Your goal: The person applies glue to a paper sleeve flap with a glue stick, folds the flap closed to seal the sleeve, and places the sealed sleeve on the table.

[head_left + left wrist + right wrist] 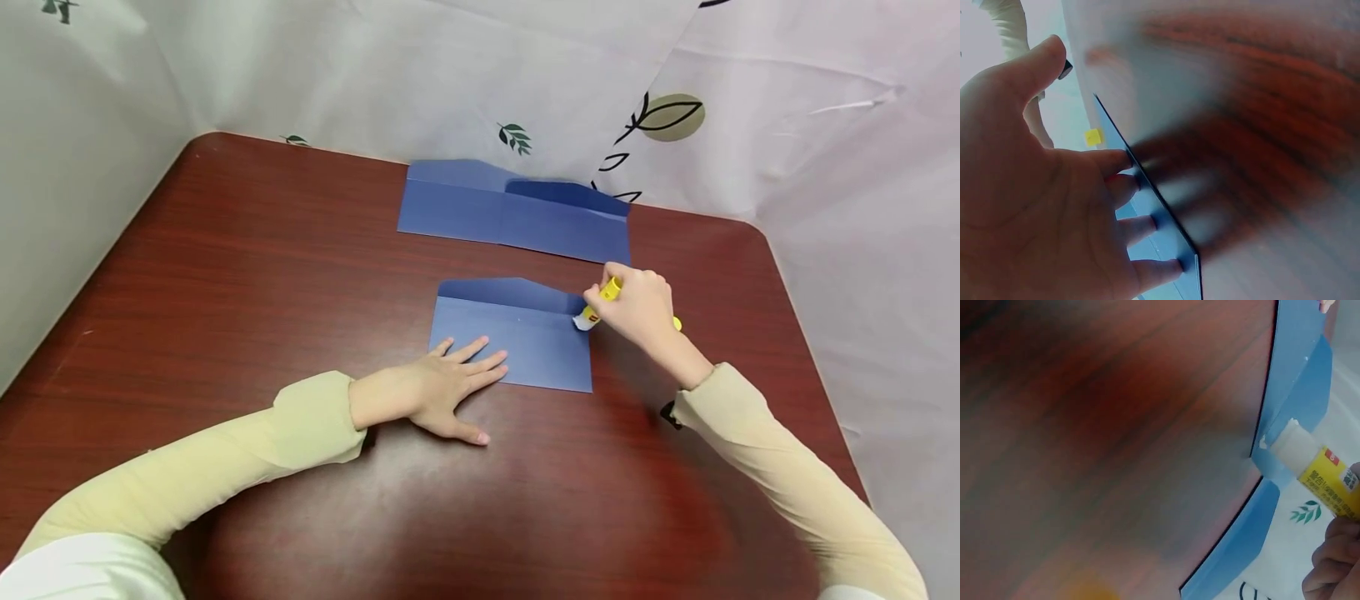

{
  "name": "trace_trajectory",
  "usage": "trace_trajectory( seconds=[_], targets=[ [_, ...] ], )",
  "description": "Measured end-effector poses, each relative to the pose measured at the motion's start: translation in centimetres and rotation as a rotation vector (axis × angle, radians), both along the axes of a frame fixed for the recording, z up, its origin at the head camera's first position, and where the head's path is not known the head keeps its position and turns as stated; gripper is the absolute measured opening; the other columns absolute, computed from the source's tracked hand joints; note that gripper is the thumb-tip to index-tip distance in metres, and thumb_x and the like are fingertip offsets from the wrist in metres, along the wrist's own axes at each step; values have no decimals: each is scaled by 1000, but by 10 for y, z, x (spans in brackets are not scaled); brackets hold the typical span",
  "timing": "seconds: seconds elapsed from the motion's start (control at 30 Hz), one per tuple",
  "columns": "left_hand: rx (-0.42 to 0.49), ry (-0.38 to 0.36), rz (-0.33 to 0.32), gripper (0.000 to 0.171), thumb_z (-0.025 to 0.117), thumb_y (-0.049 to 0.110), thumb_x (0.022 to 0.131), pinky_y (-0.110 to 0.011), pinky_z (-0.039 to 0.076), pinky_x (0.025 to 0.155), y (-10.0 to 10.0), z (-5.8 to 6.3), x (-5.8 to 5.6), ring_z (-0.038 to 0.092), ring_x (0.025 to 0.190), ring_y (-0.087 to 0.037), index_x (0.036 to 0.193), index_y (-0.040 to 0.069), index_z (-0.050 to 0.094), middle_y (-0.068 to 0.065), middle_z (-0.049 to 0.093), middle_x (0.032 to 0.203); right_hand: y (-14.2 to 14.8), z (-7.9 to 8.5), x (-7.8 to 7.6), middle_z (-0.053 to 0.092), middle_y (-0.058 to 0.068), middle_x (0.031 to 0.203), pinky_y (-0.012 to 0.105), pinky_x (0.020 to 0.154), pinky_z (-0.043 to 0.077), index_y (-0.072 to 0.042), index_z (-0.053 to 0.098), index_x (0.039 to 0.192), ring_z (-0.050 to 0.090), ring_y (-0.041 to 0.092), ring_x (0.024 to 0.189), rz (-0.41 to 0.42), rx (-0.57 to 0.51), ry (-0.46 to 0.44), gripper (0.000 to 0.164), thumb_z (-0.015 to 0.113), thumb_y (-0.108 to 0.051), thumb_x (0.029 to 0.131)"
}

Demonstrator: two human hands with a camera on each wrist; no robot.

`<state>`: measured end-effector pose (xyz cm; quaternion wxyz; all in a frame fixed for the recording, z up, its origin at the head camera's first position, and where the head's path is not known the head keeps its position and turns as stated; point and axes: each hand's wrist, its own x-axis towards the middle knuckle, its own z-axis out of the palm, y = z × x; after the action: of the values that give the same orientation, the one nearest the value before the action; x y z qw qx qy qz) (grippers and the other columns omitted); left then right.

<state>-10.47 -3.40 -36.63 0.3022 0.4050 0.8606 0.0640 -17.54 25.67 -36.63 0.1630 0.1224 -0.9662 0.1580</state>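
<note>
A blue envelope (525, 346) lies on the table with its darker flap (510, 293) folded out away from me. My left hand (450, 392) rests flat with spread fingers over its lower left part, thumb on the wood. In the left wrist view, the fingertips (1172, 267) touch the blue paper near its edge. My right hand (637, 304) grips a yellow glue stick (611, 289), tilted, its white end at the envelope's upper right corner by the flap fold. Up close in the right wrist view, the glue stick (1332, 481) shows white smears beside its tip.
Behind, two more blue envelopes (457, 208) lie side by side with flaps folded out, near the white patterned curtain (375, 75). A small yellow piece (677, 323) sits just right of my right hand. The reddish-brown table (300, 250) has rounded corners.
</note>
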Motion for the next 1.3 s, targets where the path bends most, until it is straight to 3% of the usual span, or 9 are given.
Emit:
trace_trajectory(
  seconds=[0.33,0.53,1.03,1.17,1.3],
  targets=[
    [8,12,-4,92,53,67,86,-53,2,120,0,1,0,-8,151,-20,156,25,12,8,0,163,2,-7,-5,36,-3,43,27,38,25,-11,49,61,34,16,38,70,-49,37,21,59,-17,78],
    [16,12,-4,92,54,67,85,-53,2,120,-1,2,1,-8,151,-21,156,24,13,8,0,163,2,-10,-7,37,-2,44,24,37,25,-11,49,61,32,9,37,89,-113,1,21,60,-15,80],
    [3,12,-9,93,54,68,84,-53,1,120,1,3,-1,-8,151,-20,156,25,14,9,1,163,-36,-10,-9,47,0,47,22,38,29,-12,51,62,37,8,38,218,-143,-1,20,61,-15,79],
    [-3,8,-10,93,54,68,84,-53,2,120,1,2,-2,-8,151,-19,156,26,13,9,0,163,-39,-7,-9,53,0,49,23,38,31,-12,53,63,40,9,40,232,-135,-47,20,63,-18,81],
    [-5,3,-12,92,54,68,85,-53,2,120,0,2,-1,-7,151,-20,156,25,13,9,1,163,-32,-6,-11,52,1,50,22,39,32,-12,54,63,41,9,39,172,-189,-141,23,63,-19,83]
  ],
)
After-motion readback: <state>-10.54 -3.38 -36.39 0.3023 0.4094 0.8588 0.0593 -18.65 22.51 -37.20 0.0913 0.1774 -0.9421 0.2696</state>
